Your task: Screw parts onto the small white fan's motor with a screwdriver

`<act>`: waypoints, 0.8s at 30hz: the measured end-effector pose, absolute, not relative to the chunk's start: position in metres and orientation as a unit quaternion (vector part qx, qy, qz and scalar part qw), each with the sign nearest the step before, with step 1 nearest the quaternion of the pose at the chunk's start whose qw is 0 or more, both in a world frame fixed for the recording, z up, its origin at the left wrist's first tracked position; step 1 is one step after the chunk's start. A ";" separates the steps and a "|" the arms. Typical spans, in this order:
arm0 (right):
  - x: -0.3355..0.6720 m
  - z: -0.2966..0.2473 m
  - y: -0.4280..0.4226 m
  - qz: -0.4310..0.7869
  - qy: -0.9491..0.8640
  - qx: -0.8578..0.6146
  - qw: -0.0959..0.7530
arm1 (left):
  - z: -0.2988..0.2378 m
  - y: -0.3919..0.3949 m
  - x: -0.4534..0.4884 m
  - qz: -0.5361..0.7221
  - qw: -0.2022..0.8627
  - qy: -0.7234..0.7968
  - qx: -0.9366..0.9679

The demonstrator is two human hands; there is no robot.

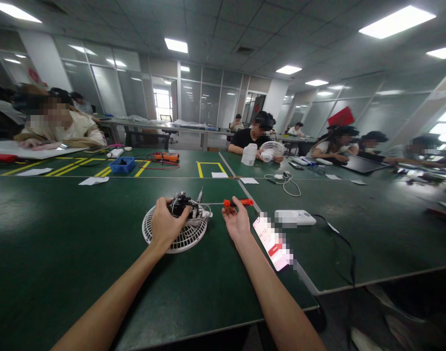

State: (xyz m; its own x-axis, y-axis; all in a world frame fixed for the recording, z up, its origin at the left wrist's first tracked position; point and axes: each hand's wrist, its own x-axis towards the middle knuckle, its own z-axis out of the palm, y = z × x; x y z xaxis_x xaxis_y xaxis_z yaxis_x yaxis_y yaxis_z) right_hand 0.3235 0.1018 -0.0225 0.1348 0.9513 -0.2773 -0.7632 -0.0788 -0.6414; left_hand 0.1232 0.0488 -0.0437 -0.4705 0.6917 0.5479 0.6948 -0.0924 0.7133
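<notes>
My left hand (pixel 166 222) is closed around a black fan motor (pixel 181 202) with white wires and fittings on its right side. Beneath it a round white fan grille (pixel 182 240) lies on the green table. In my right hand (pixel 237 219) is a screwdriver (pixel 241 202) with an orange and black handle, its thin shaft pointing left at the motor assembly. Whether the tip touches a screw is too small to tell. Another slim pointed tool (pixel 200 195) sticks up behind the motor.
A lit phone (pixel 270 243) lies right of my right forearm, near a white power bank (pixel 295 217) with a black cable. Farther back are a blue bin (pixel 122 165), an orange multimeter (pixel 166 157) and a white cable (pixel 291 185). Across the table a person holds a white fan (pixel 272 150).
</notes>
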 end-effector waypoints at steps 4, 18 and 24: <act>0.319 -0.018 0.097 0.657 -0.131 -0.347 0.656 | -0.045 0.049 0.123 -0.529 0.002 -0.676 -0.512; 0.319 -0.022 0.096 0.669 -0.127 -0.345 0.646 | -0.045 0.049 0.123 -0.537 0.001 -0.669 -0.514; 0.318 -0.023 0.097 0.660 -0.121 -0.368 0.644 | -0.045 0.049 0.123 -0.530 0.006 -0.672 -0.517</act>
State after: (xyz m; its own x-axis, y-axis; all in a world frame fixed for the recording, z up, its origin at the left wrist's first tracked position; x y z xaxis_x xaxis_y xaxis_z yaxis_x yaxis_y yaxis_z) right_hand 0.3181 0.0972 -0.0228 0.1008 0.9385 -0.3302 -0.7610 -0.1411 -0.6333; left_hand 0.1228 0.0494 -0.0454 -0.4661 0.6881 0.5561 0.7013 -0.0957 0.7064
